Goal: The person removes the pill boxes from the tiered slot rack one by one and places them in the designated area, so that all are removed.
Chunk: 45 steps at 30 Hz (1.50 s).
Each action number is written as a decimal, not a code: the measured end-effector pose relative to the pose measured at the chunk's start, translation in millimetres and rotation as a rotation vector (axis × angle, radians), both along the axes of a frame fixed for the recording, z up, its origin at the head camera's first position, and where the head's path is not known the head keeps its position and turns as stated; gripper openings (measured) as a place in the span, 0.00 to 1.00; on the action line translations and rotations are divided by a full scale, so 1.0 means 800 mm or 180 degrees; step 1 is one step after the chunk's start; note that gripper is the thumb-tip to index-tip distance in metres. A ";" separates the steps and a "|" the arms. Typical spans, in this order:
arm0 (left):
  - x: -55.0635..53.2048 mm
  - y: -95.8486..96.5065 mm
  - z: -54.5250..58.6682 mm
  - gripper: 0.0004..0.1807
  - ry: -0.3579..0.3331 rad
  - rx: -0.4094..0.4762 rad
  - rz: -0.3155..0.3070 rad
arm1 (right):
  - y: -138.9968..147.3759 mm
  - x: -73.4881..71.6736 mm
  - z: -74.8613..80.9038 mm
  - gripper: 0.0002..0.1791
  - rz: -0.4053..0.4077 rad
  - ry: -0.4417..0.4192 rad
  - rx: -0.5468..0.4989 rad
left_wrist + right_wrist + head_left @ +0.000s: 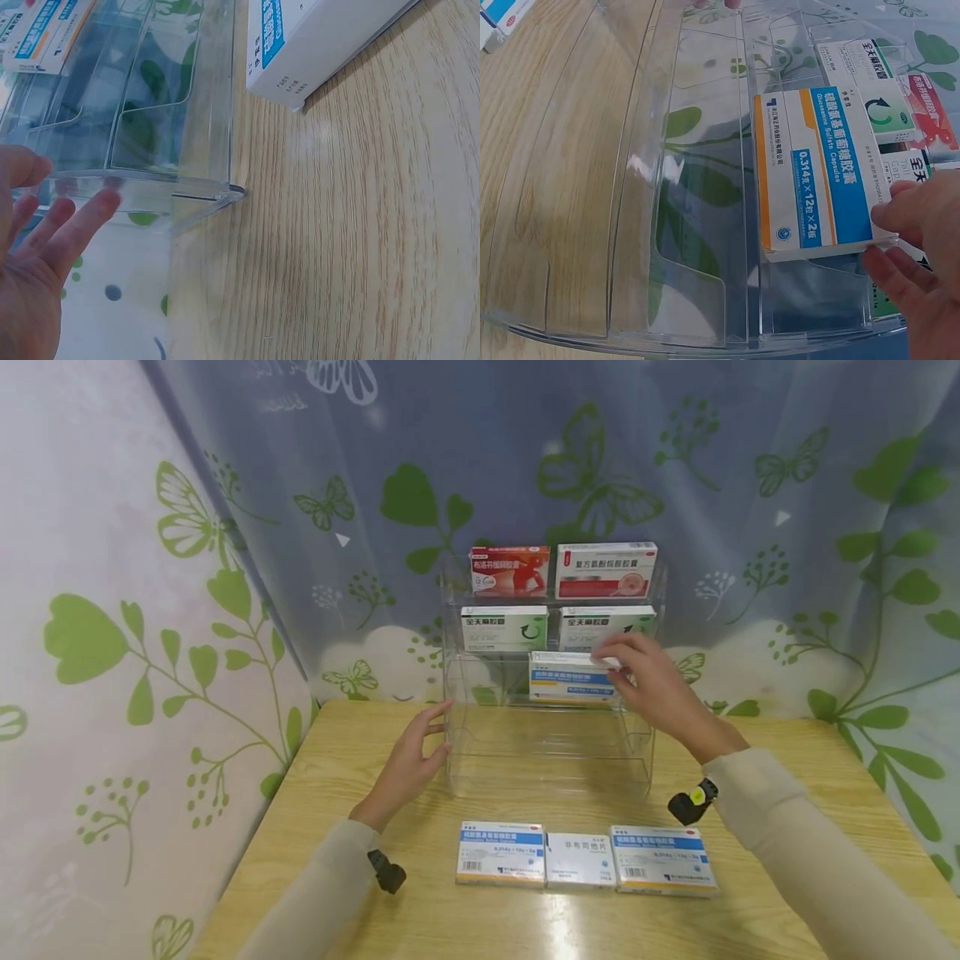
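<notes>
Sleeves: two pale sleeves (795,827) come in at the bottom, behind the fingers of both hands.
Boxes on the table: one blue-and-white flat box (500,853), a small white box (580,860) and another blue-and-white flat box (663,860) lie in a row on the wood table (330,735), closer to the person than any fingers.
Left hand: the left hand (408,764) has loose, spread fingers with no box in them. Their tips are at the left side of the clear stand (525,757) and seem to touch it.
Right hand: the right hand (652,681) pinches the held box (570,678) at its right end, by the top corner.
Held box: it is in the third row down, leaning back. Most of it reaches left from the right fingers, with its long side going along the row. The right hand is the nearer one. I can't tell if its bottom sits all the way down.
Green-and-white boxes: just above the held box and past the right fingers are a left one (504,628) and a right one (588,625), which the fingers partly hide.
Top row: farther up from the fingers stand a red box (510,570) and a white-and-red box (607,572).
Curtain: a blue leafy curtain (480,435) hangs behind, beyond all the fingers.
</notes>
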<state>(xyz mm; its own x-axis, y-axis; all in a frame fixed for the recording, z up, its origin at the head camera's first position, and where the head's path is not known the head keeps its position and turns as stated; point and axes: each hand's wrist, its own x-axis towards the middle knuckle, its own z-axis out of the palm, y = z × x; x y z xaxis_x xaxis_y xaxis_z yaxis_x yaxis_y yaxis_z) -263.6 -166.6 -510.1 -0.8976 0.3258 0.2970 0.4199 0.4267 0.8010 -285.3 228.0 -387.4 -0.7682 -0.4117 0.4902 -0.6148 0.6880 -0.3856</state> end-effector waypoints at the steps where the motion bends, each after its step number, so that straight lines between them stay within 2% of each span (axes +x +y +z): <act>1: 0.000 0.000 0.000 0.39 -0.0011 0.0006 -0.0001 | 0.000 -0.001 -0.001 0.16 -0.0009 0.0006 -0.0031; 6: 0.000 0.000 -0.002 0.39 -0.0051 0.0012 0.0005 | 0.002 -0.003 -0.007 0.17 0.0015 0.0080 -0.0058; 11: 0.000 0.001 -0.004 0.40 -0.0025 0.0057 -0.0013 | 0.011 -0.013 -0.015 0.17 0.0047 0.0174 -0.0066; 19: 0.001 0.002 -0.007 0.41 -0.0042 0.0097 0.0006 | 0.016 -0.021 -0.018 0.14 0.0099 0.0345 -0.0089; 25: 0.003 0.002 -0.005 0.41 -0.0085 0.0076 -0.0009 | 0.013 -0.014 -0.016 0.17 0.0008 0.0027 -0.0245; 29: 0.004 0.002 -0.003 0.41 -0.0090 0.0081 -0.0009 | 0.013 -0.009 -0.007 0.17 -0.0084 -0.0140 -0.0367; 34: 0.004 0.001 -0.004 0.42 -0.0067 0.0058 -0.0004 | 0.020 0.005 0.016 0.17 -0.0179 -0.0140 -0.0651; 39: 0.004 0.002 -0.004 0.43 -0.0049 0.0065 -0.0001 | 0.041 0.030 0.042 0.17 -0.0167 -0.0289 -0.0941; 42: 0.004 0.002 -0.004 0.43 -0.0040 0.0058 -0.0003 | 0.065 0.050 0.050 0.17 -0.0221 -0.0459 -0.0952; 45: 0.005 0.002 -0.004 0.42 -0.0058 0.0037 -0.0016 | 0.094 0.068 0.049 0.16 -0.0287 -0.0546 -0.0901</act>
